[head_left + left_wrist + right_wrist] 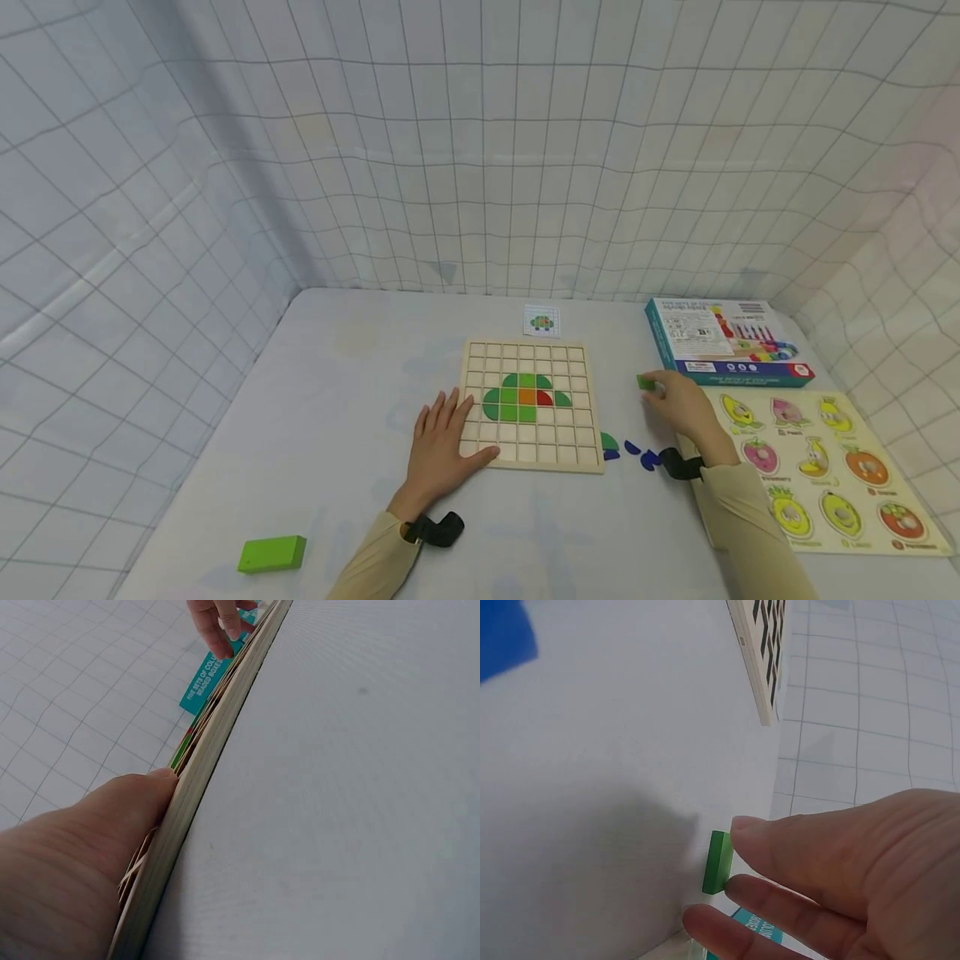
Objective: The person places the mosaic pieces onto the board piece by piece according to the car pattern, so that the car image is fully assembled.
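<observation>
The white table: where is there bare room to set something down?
The widest patch lies left of the grid board and the left hand, beyond the big green block. Another lies in front of the grid board, between the forearms. The right is crowded: blue pieces, fruit board, box and the right hand.

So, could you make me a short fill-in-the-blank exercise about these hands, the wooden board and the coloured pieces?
The right hand pinches a small piece coloured ____.
The left hand touches the wooden board, which has loose blue pieces to its ____ in the head view.
On the board, the rounded piece just right of the orange piece is ____.
Missing words: green; right; red.
</observation>
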